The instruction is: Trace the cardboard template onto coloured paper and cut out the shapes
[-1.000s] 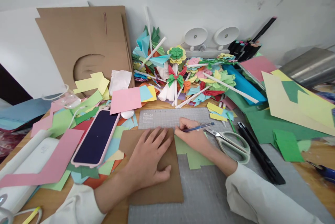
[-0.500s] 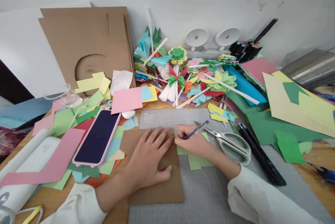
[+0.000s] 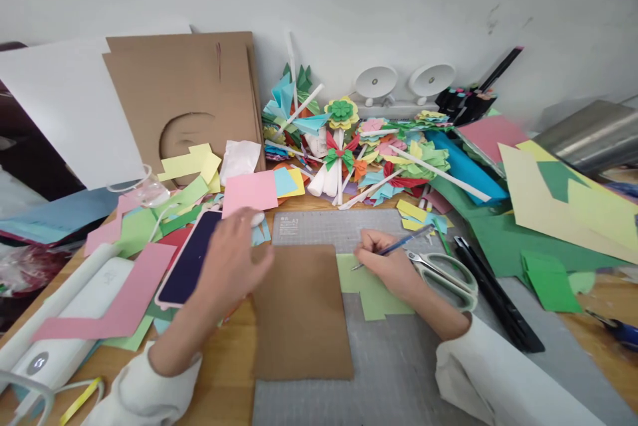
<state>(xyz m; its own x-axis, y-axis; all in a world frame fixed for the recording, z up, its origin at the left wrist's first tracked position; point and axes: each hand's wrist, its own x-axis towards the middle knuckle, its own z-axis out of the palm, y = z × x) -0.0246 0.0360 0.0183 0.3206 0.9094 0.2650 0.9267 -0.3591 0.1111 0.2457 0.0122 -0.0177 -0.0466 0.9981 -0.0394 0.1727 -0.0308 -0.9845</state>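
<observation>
My right hand (image 3: pixel 387 266) grips a blue pen (image 3: pixel 406 240), its tip just over the light green paper (image 3: pixel 381 300). The brown cardboard piece (image 3: pixel 302 313) lies flat on the grey cutting mat (image 3: pixel 319 403), partly off its left edge. My left hand (image 3: pixel 232 263) is off the cardboard, thumb apart from the fingers, and covers part of the phone (image 3: pixel 187 266). Its fingertips are at the lower edge of a pink paper (image 3: pixel 249 190), beside a small white rounded object; whether they touch is unclear. Scissors (image 3: pixel 446 276) lie just right of my right hand.
Paper flowers with white stems (image 3: pixel 339 153) are heaped at the back. Cardboard sheets (image 3: pixel 184 80) lean on the wall at left. A black bar-shaped tool (image 3: pixel 498 296) and green sheets lie right. Coloured scraps and a white device (image 3: pixel 74 310) crowd the left.
My left hand has lifted off the cardboard and moved left and up towards the phone and pink paper. My right hand, still with the pen, has drawn rightward off the cardboard's edge.
</observation>
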